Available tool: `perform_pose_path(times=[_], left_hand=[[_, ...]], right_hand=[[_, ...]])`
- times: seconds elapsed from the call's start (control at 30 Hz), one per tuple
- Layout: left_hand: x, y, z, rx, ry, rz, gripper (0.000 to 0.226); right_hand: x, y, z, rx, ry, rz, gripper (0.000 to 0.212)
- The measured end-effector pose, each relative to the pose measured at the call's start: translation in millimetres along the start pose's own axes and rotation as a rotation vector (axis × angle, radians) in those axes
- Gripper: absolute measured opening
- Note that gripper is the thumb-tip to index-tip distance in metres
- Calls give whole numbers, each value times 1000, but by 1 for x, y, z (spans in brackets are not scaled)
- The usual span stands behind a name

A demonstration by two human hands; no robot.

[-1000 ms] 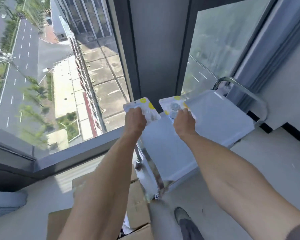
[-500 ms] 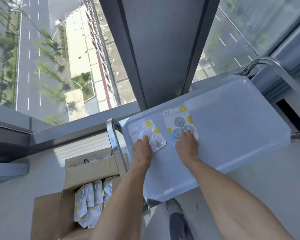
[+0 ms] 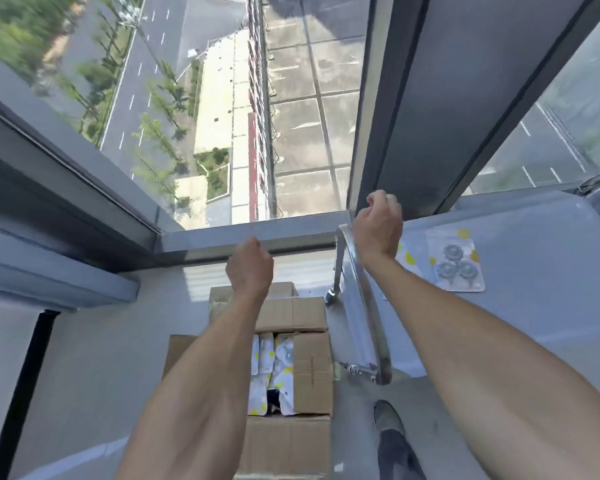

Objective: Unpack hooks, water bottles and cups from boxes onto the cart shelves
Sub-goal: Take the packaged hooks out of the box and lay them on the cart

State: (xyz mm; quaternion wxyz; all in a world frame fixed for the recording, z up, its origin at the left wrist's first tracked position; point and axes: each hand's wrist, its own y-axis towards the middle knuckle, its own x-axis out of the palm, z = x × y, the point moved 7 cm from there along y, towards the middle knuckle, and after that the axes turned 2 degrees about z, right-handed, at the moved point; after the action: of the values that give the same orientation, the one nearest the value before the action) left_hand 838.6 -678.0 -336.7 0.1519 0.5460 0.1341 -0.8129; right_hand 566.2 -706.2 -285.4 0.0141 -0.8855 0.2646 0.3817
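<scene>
Two hook packs lie flat on the cart shelf (image 3: 534, 237), side by side near its left end: one (image 3: 456, 261) shows in full with three round hooks under clear plastic, the other (image 3: 407, 261) is mostly hidden behind the right wrist. Flat and close to the edge is a sensible spot, since it leaves the far stretch of the shelf for bottles and cups. Both hands are off the packs. The left hand (image 3: 250, 268) hangs over the open box (image 3: 312, 368) on the floor, fingers loosely curled and holding nothing. The right hand (image 3: 378, 230) is above the cart's chrome rail (image 3: 368, 306), fingers also loosely curled and holding nothing. More packs (image 3: 274, 372) stand on edge in the box, packed tight, so they probably need pinching out by their top edges. The hands look placed for another reach into it. No bottles or cups are in view.
</scene>
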Motion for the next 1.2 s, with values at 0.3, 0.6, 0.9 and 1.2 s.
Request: perform_pose_path(times=[0.3,0.6,0.9,1.2], left_hand=[[151,-63,-375,-253,190,-578,15],[354,-41,-526,-516,-58,-514,25],[473,-39,-551,-498,-146,-427,29],[444,-37,-545,-547,-115,-362,27]], right_hand=[[269,-305,67,268,-160,-644,12],[487,-446,202,379,-359,-795,27],[599,-459,227,-30,-635,-719,24],[551,-461,216,-199,-727,-960,28]])
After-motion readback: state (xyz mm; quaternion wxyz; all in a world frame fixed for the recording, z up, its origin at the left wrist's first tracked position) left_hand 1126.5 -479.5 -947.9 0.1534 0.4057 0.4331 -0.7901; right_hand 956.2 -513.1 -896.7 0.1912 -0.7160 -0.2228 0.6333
